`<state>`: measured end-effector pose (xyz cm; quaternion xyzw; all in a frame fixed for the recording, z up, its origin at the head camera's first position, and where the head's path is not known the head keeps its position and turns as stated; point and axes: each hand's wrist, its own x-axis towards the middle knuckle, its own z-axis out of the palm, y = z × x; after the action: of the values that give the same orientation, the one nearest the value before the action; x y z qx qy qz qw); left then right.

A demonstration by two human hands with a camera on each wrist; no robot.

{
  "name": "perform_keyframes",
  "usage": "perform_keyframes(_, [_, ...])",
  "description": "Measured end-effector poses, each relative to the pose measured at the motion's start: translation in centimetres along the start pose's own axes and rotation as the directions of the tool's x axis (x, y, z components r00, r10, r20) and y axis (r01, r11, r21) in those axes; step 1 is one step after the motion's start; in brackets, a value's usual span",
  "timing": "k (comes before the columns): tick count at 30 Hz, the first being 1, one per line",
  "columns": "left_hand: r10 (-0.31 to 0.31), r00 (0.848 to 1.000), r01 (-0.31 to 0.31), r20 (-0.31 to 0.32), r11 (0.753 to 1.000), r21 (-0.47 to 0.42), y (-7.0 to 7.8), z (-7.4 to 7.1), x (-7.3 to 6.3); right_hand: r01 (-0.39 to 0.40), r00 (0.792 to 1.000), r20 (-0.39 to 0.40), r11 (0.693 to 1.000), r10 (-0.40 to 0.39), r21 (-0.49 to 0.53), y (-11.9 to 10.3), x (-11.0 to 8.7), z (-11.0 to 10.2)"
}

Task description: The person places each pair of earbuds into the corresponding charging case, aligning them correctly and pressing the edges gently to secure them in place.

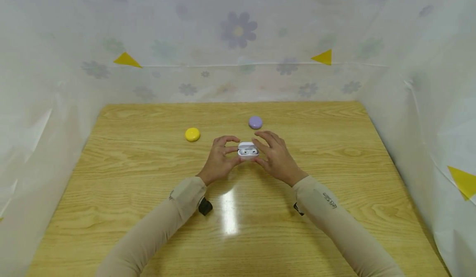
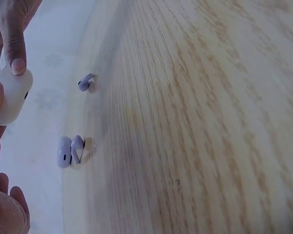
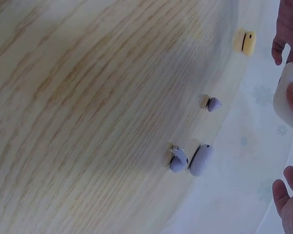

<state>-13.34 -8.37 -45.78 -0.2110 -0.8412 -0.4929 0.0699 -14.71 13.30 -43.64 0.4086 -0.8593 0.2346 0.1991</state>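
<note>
A white earbud case (image 1: 248,155) is held up over the table with its lid raised. Earbuds (image 1: 244,151) show inside it. On its left side my left hand (image 1: 218,159) grips it between thumb and fingers, the index finger stretched beyond. From the other side my right hand (image 1: 278,157) holds it, thumb low at the base and a finger at the lid. In the left wrist view, the case's smooth underside (image 2: 12,97) faces the camera under the thumbs.
A purple round case (image 1: 255,122) lies beyond the hands, a yellow one (image 1: 192,134) farther left. In the right wrist view, two purple-looking earbuds rest on the wood: one earbud (image 3: 177,162) beside the purple case (image 3: 201,160), another (image 3: 214,104) apart. Patterned white sheeting (image 1: 238,83) encloses the wooden table (image 1: 148,194).
</note>
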Motion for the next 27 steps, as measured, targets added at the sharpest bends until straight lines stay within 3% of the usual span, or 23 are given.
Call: perform_keyframes(27, [0.0,1.0,0.001,0.016,1.0,-0.021,-0.18,0.04,0.03,0.028,0.996,-0.087,0.998,-0.022,0.064,-0.04,-0.3,0.23])
